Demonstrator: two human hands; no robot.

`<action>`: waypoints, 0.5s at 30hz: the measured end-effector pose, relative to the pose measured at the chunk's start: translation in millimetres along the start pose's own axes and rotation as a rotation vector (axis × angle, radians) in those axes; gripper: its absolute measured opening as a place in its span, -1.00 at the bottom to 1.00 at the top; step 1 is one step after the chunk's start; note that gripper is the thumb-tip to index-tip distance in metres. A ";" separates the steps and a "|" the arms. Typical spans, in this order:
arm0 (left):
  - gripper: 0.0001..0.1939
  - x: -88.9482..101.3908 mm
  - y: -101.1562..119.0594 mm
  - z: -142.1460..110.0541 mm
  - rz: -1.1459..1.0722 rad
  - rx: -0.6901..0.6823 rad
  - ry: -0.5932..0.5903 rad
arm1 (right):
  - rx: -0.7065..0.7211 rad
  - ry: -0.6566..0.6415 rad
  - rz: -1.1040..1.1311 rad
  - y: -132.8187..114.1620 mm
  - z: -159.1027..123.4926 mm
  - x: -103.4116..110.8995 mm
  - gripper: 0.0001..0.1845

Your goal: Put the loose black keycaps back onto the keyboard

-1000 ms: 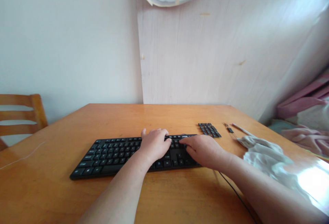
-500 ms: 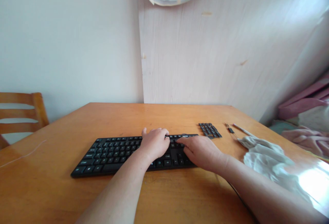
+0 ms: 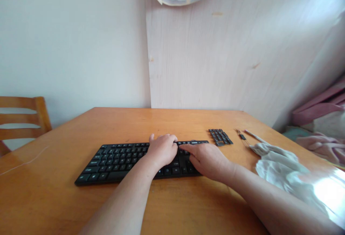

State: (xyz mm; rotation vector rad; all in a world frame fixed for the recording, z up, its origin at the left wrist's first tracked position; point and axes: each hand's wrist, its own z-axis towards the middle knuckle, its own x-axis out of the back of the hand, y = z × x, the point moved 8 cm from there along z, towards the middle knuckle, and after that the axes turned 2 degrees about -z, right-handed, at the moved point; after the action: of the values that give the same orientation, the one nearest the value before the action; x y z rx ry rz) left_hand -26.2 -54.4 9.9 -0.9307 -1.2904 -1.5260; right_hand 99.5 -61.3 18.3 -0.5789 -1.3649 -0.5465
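Indoors | wooden table (image 3: 172, 124) under keyboard (image 3: 118, 159) | pale wall (image 3: 75, 48) behind | chair (image 3: 20, 119) left

- I see a black, full-length keyboard (image 3: 118, 159) with pale legends on its keys.
- It lies flat on the wooden table (image 3: 175, 206), its long side running left to right, at a slight slant in my view.
- On its left part I find the key rows in place, the wide space bar (image 3: 117, 175) along the front.
- Its right part is largely covered, so I can't fairly judge every key there.
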 end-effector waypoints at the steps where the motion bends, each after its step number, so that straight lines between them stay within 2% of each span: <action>1: -0.70 0.2 0.0 -0.1 -0.001 -0.002 0.004 | 0.001 0.000 -0.004 -0.3 0.9 -0.5 -0.50; 5: -0.70 -0.2 -0.2 -0.9 0.005 0.001 -0.010 | -0.017 -0.052 -0.001 3.1 2.8 -3.3 -0.53; 11: -0.69 -1.6 0.7 -0.8 0.013 -0.020 -0.010 | -0.116 0.025 0.058 21.6 7.3 4.1 -0.47; 15: -0.69 -3.1 -0.9 0.3 0.013 -0.026 0.004 | -0.124 -0.022 0.025 25.4 13.1 -4.0 -0.44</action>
State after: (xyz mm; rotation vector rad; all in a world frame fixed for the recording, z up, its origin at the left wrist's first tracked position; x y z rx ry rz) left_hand -26.1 -53.6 6.7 -0.9500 -1.2618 -1.5372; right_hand 106.3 -33.5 14.2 -0.7030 -1.3493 -0.6092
